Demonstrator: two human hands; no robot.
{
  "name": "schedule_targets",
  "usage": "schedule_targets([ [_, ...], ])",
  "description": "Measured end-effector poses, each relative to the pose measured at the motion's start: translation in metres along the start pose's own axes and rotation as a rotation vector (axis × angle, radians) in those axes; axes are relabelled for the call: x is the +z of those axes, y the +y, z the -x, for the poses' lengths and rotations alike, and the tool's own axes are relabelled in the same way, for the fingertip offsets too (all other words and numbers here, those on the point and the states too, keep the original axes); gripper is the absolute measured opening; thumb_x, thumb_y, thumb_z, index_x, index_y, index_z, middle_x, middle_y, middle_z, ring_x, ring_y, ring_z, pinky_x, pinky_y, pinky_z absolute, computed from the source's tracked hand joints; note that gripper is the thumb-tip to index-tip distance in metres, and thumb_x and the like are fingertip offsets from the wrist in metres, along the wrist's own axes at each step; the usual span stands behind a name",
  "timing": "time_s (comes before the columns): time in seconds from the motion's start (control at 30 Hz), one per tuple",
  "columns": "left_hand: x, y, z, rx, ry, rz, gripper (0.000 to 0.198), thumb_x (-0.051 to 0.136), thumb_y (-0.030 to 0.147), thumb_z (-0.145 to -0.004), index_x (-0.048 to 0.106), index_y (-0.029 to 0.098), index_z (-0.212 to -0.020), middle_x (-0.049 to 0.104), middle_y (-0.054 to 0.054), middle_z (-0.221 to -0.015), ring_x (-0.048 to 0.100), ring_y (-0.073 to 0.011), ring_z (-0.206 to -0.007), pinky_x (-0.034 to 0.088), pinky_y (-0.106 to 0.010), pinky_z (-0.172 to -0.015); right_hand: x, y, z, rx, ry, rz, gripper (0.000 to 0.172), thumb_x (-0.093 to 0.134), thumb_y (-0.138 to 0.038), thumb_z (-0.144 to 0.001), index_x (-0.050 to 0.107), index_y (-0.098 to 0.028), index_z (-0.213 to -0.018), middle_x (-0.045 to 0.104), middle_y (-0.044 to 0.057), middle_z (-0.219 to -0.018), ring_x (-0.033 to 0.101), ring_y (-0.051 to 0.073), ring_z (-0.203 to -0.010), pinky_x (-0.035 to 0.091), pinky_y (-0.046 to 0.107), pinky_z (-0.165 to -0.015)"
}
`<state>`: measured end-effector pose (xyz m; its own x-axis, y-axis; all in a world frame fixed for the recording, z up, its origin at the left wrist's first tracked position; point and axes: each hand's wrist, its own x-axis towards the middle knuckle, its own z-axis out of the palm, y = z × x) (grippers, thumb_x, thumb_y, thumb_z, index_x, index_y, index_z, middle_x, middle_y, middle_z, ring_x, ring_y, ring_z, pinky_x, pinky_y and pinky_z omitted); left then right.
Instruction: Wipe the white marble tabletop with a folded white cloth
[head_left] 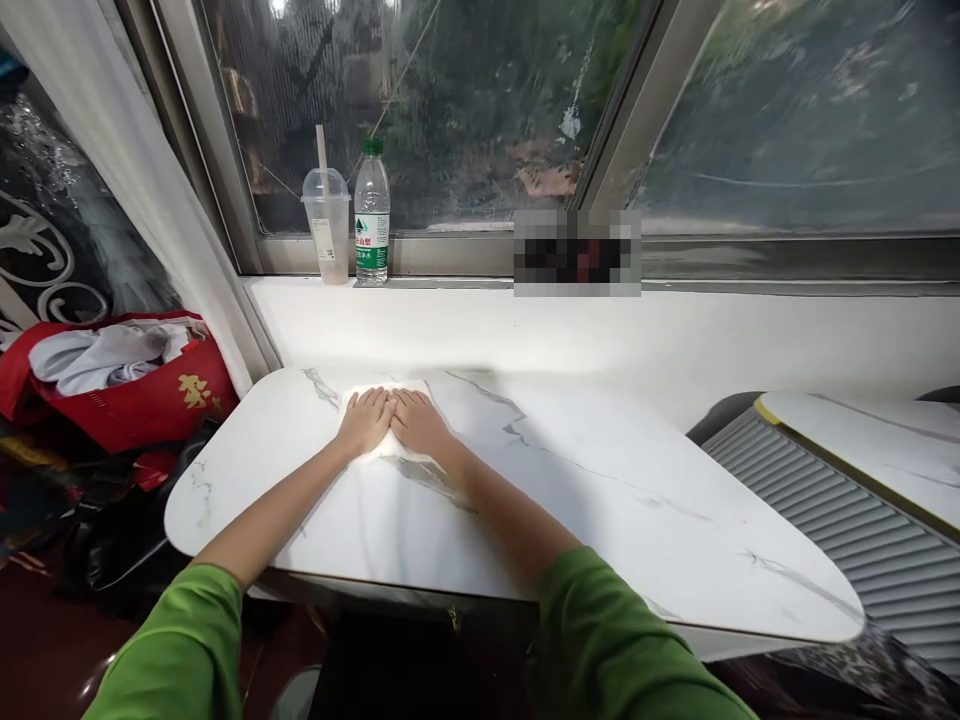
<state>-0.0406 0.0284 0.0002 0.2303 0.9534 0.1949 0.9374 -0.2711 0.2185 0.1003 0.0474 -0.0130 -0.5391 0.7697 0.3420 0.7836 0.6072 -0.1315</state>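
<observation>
My left hand [367, 420] and my right hand [417, 420] lie flat, side by side, with fingers stretched forward and the index sides touching. Both press down on a thin white sheet [388, 447], a cloth or paper towel, whose edges show around the palms. It is hard to tell which, because its surface looks overexposed. Under it is the marble-patterned white table [615, 530], toward its back left. Neither hand grips anything.
On the window sill stand a plastic cup with a straw [327, 230] and a green-capped water bottle [372, 220]. A red bag [142, 390] with white cloth sits at the left, beside a curtain [150, 150]. A ribbed grey counter [847, 520] stands at the right.
</observation>
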Motion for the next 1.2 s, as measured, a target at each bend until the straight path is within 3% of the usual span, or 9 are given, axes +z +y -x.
schedule_targets([
  [0.17,-0.005,0.034,0.053,0.061,0.01,-0.029,0.05,0.021,0.033,-0.105,0.046,0.013,-0.144,0.047,-0.016,-0.152,0.04,-0.0286,-0.144,0.028,-0.053,-0.119,-0.015,-0.014,0.056,-0.037,-0.048,0.009,0.05,0.032,-0.021,-0.099,0.05,-0.001,-0.142,0.051,0.018,-0.148,0.043,0.028,-0.139,0.028,0.045,-0.118],
  [0.33,-0.004,0.062,0.107,0.214,0.03,-0.066,0.055,0.022,0.034,-0.105,0.047,0.0,-0.14,0.052,-0.024,-0.145,0.046,-0.0334,-0.138,0.031,-0.053,-0.117,-0.028,-0.029,0.122,-0.121,0.038,-0.03,0.052,0.033,-0.023,-0.098,0.05,-0.003,-0.143,0.053,0.018,-0.146,0.046,0.029,-0.136,0.031,0.049,-0.117],
  [0.47,0.002,0.066,0.118,0.195,-0.053,0.022,0.052,0.023,0.033,-0.105,0.041,0.009,-0.147,0.043,-0.016,-0.155,0.035,-0.0273,-0.147,0.024,-0.053,-0.122,-0.034,-0.035,0.148,-0.075,0.079,-0.048,0.051,0.034,-0.023,-0.097,0.053,-0.003,-0.14,0.054,0.018,-0.145,0.046,0.031,-0.137,0.031,0.049,-0.118],
  [0.57,0.006,0.063,0.101,0.145,-0.123,0.036,0.052,0.025,0.029,-0.104,0.037,0.009,-0.15,0.036,-0.014,-0.159,0.027,-0.0239,-0.151,0.02,-0.049,-0.124,-0.033,-0.027,0.137,-0.049,0.056,-0.068,0.051,0.035,-0.023,-0.096,0.053,-0.005,-0.141,0.054,0.017,-0.146,0.047,0.03,-0.137,0.032,0.048,-0.117],
  [0.67,0.008,0.058,0.07,0.107,-0.099,0.001,0.052,0.026,0.024,-0.102,0.037,0.007,-0.15,0.034,-0.015,-0.16,0.025,-0.0234,-0.151,0.018,-0.048,-0.125,-0.028,-0.009,0.107,-0.042,0.045,-0.085,0.05,0.037,-0.023,-0.096,0.053,-0.007,-0.14,0.055,0.016,-0.145,0.048,0.029,-0.136,0.033,0.047,-0.117],
  [1.0,0.023,0.027,-0.07,0.092,-0.013,-0.015,0.05,0.028,0.017,-0.099,0.044,0.012,-0.146,0.045,-0.011,-0.155,0.039,-0.0216,-0.144,0.024,-0.043,-0.121,-0.006,0.068,-0.011,0.064,-0.028,-0.061,0.05,0.035,-0.02,-0.096,0.052,-0.005,-0.14,0.053,0.015,-0.147,0.045,0.027,-0.138,0.029,0.042,-0.117],
  [1.1,0.027,0.023,-0.091,0.073,-0.011,-0.023,0.049,0.028,0.017,-0.099,0.044,0.012,-0.146,0.045,-0.012,-0.154,0.039,-0.0213,-0.144,0.025,-0.042,-0.121,0.0,0.079,-0.025,0.094,-0.026,-0.052,0.052,0.032,-0.021,-0.096,0.049,-0.005,-0.143,0.051,0.015,-0.149,0.044,0.026,-0.139,0.028,0.041,-0.117],
  [1.2,0.029,0.022,-0.095,0.081,-0.015,-0.046,0.049,0.028,0.016,-0.099,0.044,0.011,-0.144,0.044,-0.013,-0.155,0.037,-0.0218,-0.145,0.024,-0.044,-0.121,0.002,0.081,-0.028,0.143,-0.032,-0.021,0.054,0.03,-0.022,-0.097,0.046,-0.002,-0.145,0.048,0.017,-0.151,0.04,0.027,-0.142,0.026,0.04,-0.119],
])
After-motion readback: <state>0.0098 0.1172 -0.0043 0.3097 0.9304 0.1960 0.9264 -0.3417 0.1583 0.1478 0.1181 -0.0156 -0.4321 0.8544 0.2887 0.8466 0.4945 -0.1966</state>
